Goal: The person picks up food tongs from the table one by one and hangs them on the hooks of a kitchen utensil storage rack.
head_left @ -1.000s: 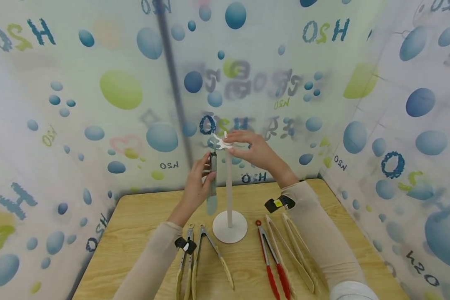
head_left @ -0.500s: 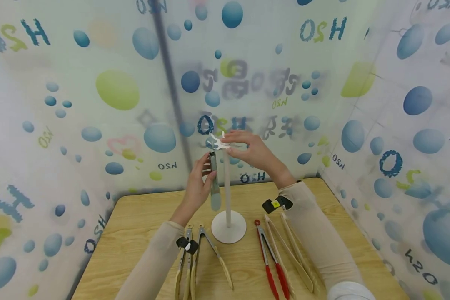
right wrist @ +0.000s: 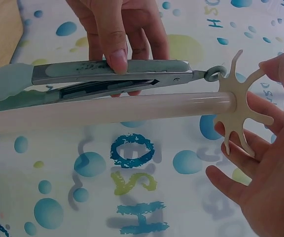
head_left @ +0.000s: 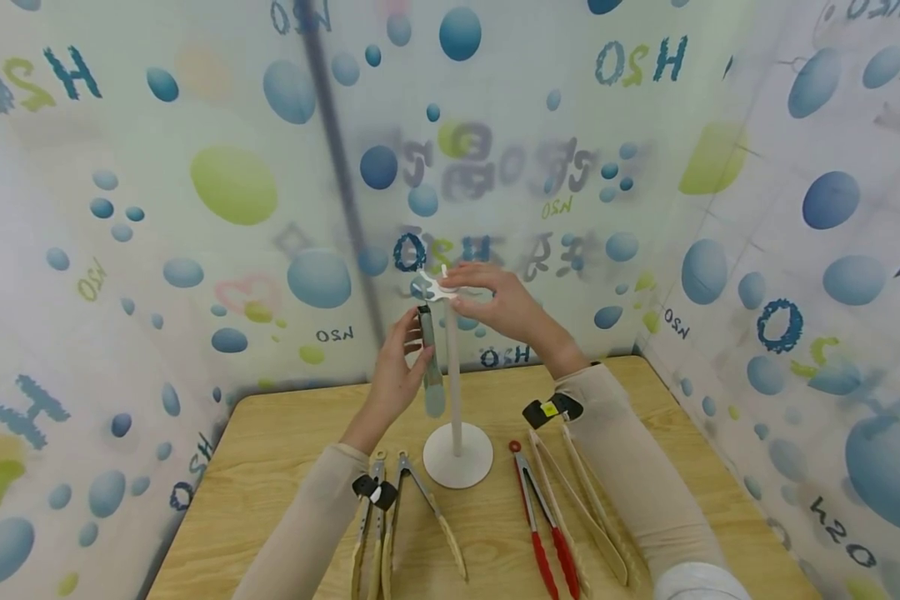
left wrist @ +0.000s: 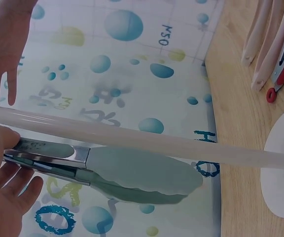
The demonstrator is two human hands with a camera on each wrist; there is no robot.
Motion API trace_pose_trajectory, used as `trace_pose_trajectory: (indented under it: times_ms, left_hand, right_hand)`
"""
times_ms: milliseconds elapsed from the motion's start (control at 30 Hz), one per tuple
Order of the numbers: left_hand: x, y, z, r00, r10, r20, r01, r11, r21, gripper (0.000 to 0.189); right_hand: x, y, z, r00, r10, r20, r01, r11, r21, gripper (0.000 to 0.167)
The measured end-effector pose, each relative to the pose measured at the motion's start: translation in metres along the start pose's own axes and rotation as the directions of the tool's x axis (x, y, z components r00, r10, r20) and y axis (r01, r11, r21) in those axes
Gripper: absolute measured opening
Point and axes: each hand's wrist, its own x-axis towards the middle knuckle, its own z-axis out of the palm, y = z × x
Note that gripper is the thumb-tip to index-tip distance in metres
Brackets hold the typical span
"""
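My left hand (head_left: 397, 371) holds a pair of tongs (left wrist: 142, 170) by its metal handle, thumb on one side and fingers on the other. Pale green scalloped heads point down beside the pole (head_left: 453, 367) of a white stand. In the right wrist view the tongs' end ring (right wrist: 215, 74) meets one prong of the stand's hook top (right wrist: 230, 106); whether it hangs there I cannot tell. Up at that top, my right hand (head_left: 506, 304) grips the prongs, its thumb on one tip and fingers behind.
The stand's round white base (head_left: 457, 475) sits on a wooden table (head_left: 292, 450). Left of it lie two beige-tipped tongs (head_left: 427, 500). Red-handled tongs (head_left: 547, 525) and beige tongs (head_left: 592, 508) lie to the right. Patterned curtains (head_left: 240, 183) enclose the table.
The lower end of the green tongs has swung slightly right, closer to the pole. Both hands keep nearly the same place, and the head view has shifted a little.
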Motion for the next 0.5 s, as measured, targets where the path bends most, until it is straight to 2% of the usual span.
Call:
trace_pose_trajectory:
  times_ms: [300,500]
  left_hand:
    - [-0.003,-0.004,-0.002,0.999,-0.044,0.005,0.044,0.999,0.013,0.069]
    - [-0.009,-0.004,-0.019,0.998,-0.054,-0.032,0.055,0.998,0.031,0.065]
  right_hand:
    - [0.000,0.001,0.004,1.000,0.006,0.007,-0.006,1.000,0.010,0.037]
    - [0.000,-0.001,0.000,1.000,0.006,-0.003,-0.006,1.000,0.026,0.038]
